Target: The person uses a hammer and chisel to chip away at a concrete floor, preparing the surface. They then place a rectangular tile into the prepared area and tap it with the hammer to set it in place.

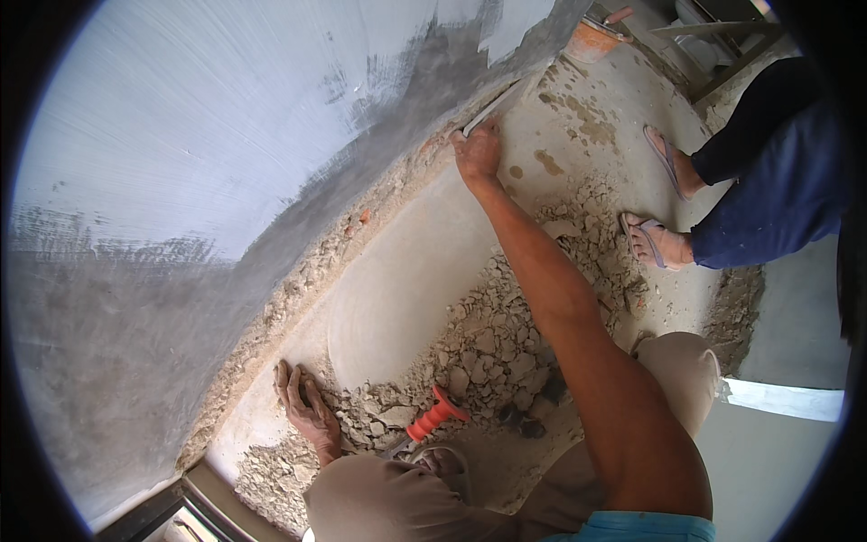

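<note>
My right hand (pixel 479 154) reaches far forward to the foot of the wall, its fingers closed on a thin, pale, flat strip (pixel 489 110) whose kind I cannot make out. The strip lies along the rough broken band (pixel 348 226) where plaster is chipped off at floor level. Near my knee my left hand (pixel 310 415) rests on the dusty floor, fingers stretched out, holding nothing. Between my left hand and the rubble lies a chisel with a red guarded grip (pixel 437 415); its metal shaft is partly hidden by my leg.
Broken plaster rubble (pixel 492 348) is heaped across the floor beneath my right arm. A person in sandals and dark blue trousers (pixel 768 194) stands at the right. An orange bucket (pixel 591 41) sits by the far end of the grey wall (pixel 226 154).
</note>
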### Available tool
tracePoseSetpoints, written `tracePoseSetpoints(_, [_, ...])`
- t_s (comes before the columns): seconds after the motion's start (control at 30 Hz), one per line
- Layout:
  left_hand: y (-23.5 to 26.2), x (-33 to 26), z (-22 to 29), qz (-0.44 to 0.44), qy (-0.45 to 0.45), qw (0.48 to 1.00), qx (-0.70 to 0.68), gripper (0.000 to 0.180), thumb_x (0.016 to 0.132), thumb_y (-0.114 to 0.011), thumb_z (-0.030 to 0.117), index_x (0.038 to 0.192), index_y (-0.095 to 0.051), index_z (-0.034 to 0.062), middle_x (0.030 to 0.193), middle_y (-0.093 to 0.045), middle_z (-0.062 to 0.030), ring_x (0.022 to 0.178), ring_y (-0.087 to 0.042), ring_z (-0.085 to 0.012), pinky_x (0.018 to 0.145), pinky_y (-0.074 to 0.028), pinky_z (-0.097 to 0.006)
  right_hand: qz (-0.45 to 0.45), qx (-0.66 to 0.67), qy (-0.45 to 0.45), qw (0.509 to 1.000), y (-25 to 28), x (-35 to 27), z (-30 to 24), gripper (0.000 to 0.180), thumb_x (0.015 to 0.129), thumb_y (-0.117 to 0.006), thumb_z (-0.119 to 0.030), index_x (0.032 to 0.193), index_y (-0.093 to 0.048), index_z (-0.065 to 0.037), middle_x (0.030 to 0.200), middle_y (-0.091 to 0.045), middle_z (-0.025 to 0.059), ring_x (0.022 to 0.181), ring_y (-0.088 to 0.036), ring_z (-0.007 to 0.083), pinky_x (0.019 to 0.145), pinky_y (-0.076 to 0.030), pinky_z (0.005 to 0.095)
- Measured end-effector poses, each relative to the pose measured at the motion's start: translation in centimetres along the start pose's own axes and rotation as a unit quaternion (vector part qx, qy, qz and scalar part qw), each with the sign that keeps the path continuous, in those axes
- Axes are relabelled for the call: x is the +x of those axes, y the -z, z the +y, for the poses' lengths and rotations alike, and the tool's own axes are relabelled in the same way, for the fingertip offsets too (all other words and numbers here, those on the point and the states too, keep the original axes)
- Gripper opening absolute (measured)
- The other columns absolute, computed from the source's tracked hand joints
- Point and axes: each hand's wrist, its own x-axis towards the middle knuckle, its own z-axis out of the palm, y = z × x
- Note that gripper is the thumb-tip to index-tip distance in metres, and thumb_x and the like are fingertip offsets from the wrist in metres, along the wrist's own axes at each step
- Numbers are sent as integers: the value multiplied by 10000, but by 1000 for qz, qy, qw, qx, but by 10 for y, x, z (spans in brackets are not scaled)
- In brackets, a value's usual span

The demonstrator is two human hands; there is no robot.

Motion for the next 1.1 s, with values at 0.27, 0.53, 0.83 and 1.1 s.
tracePoseSetpoints(0.27, [2, 0, -5, -25, -9, 1000, 15, 295, 1023, -544, 124, 1263, -608, -35, 1517, -430, -149, 1339, -484, -233, 991, -516, -303, -2, -7, 14, 1000, 0, 3, 8, 1052, 793, -816, -319, 1437, -198, 239, 1218, -562, 370, 1074, -647, 420, 911, -546, 425])
tracePoseSetpoints(0.53, [2, 2, 4, -20, -16, 998, 55, 281, 1009, -551, 110, 1243, -623, -28, 1497, -461, -165, 1366, -468, -277, 1029, -495, -333, -16, -18, 52, 998, 10, 3, 10, 1040, 797, -821, -278, 1429, -191, 257, 1179, -582, 380, 1085, -650, 416, 888, -558, 429])
tracePoseSetpoints(0.83, [2, 2, 12, -7, -28, 997, 70, 289, 996, -569, 146, 1224, -643, -15, 1468, -511, -185, 1393, -446, -324, 1136, -380, -408, -16, -36, 52, 998, 1, 24, 5, 946, 797, -822, -297, 1343, -324, 292, 1113, -614, 385, 1006, -675, 438, 846, -573, 415])
tracePoseSetpoints(1.1, [3, 0, 3, -7, -9, 999, 39, 282, 1000, -561, 140, 1226, -641, -8, 1473, -507, -182, 1405, -434, -324, 1149, -364, -410, 24, -47, 62, 997, -6, 10, 4, 888, 791, -828, -279, 1331, -364, 251, 1096, -651, 325, 1003, -683, 410, 864, -563, 422])
